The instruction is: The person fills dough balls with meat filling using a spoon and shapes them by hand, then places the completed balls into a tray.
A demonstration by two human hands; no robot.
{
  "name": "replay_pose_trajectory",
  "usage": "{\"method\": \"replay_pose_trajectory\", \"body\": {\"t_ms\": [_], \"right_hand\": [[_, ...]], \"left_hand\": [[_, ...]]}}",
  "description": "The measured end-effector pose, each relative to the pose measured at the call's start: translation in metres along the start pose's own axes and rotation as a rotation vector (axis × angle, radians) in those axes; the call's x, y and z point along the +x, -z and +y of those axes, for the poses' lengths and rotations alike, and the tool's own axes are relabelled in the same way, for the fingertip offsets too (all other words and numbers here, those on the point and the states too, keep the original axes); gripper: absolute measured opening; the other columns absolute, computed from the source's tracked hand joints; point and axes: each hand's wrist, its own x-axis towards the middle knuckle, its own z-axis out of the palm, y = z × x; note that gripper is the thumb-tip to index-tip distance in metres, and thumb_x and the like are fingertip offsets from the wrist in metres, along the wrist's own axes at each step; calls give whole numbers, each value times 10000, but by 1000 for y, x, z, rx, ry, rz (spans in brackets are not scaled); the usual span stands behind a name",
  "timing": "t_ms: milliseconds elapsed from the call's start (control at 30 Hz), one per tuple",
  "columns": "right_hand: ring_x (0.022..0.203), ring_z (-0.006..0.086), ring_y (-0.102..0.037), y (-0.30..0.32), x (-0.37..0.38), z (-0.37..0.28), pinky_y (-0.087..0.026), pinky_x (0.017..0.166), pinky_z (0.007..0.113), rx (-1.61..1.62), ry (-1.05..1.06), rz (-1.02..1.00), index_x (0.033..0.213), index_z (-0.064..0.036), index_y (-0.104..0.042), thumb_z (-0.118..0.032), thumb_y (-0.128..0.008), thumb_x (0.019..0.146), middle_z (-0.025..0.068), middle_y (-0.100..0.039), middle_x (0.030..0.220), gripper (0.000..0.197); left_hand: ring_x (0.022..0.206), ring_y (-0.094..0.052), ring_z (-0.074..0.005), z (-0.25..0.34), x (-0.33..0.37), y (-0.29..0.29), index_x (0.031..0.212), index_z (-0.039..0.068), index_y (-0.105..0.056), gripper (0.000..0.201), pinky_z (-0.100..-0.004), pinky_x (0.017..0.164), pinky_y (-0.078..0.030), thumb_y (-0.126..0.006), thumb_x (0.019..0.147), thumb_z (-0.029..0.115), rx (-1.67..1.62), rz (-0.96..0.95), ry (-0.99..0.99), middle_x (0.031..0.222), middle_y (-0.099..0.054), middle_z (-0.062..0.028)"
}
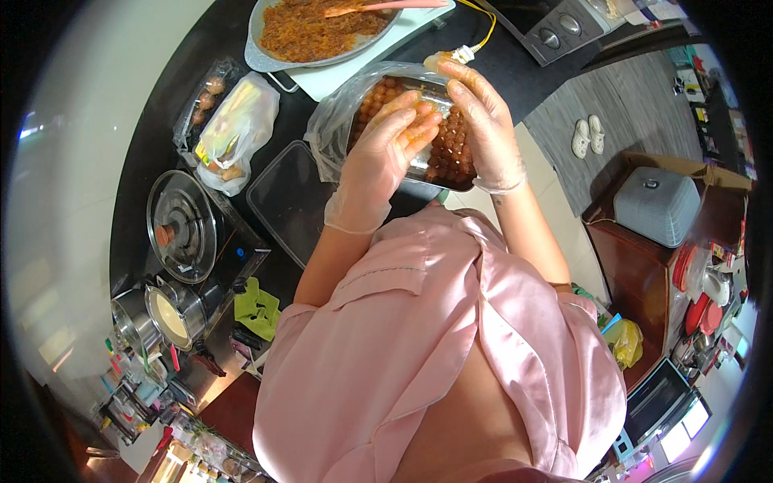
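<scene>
Both hands wear thin clear gloves smeared with orange-brown paste. My left hand (pixel 388 138) hovers over a metal tray (pixel 417 171), its fingers loosely bent and apart, with smears on the fingertips. Facing it, my right hand (pixel 481 117) is raised over the tray's right side, fingers stretched out. I see no distinct piece held in either hand. Rows of small brown balls (pixel 452 149) lie in the tray, and more sit at its left side, partly hidden by my left hand. A clear plastic bag (pixel 326 133) is bunched around the tray's left and far edges.
Beyond the tray, a pan (pixel 256 55) of orange-brown shredded filling with a pink spatula (pixel 378 6) rests on a white cooker (pixel 322 79). To the left are a filled plastic bag (pixel 241 129), a clear lid (pixel 278 193) and a glass pot lid (pixel 181 225). A microwave (pixel 555 36) stands far right.
</scene>
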Motion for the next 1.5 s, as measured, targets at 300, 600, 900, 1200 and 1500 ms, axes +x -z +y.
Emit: {"method": "replay_pose_trajectory", "body": {"t_ms": [300,600,900,1200,1500], "right_hand": [[1301,349,-451,5,-4,4,-319,1099,451,-851,569,-47,1102,-50,-710,-164,-695,847,168,-588,1286,280],[1336,372,-414,13,0,11,-270,1119,509,-763,508,-74,1209,-72,-660,-249,-614,911,173,-543,1355,350],[1409,367,-312,-6,-3,17,-166,1157,558,-1243,513,-477,1410,-47,-447,-412,-525,947,209,-423,1456,594],[1408,397,-295,1,-7,26,-182,1161,534,-1221,487,-468,1397,3,-446,-460,-481,959,240,-407,1455,638],[1439,385,-234,1,-13,16,-135,1180,523,-1345,436,-536,1464,-9,-345,-545,-460,945,249,-331,1502,755]], "left_hand": [[1220,-514,-255,-1,3,3,1391,-38,-394,474,-388,1077,-405,-502,991,193,-54,-51,-36,1287,-509,-158],[1332,-406,-276,-2,9,10,1446,-39,-313,658,-411,1125,-331,-384,1017,454,-134,-86,56,1404,-412,-188],[1237,-446,-252,-8,14,32,1327,45,-452,670,-378,1085,-308,-330,958,590,-406,-260,194,1330,-475,-150],[1353,-365,-272,-25,13,29,1468,42,-316,778,-394,1156,-219,-335,945,618,151,-195,-130,1478,-357,-169],[1354,-365,-283,-25,18,35,1468,62,-320,689,-411,1150,-233,-284,983,550,71,-286,-141,1471,-376,-156]]}}
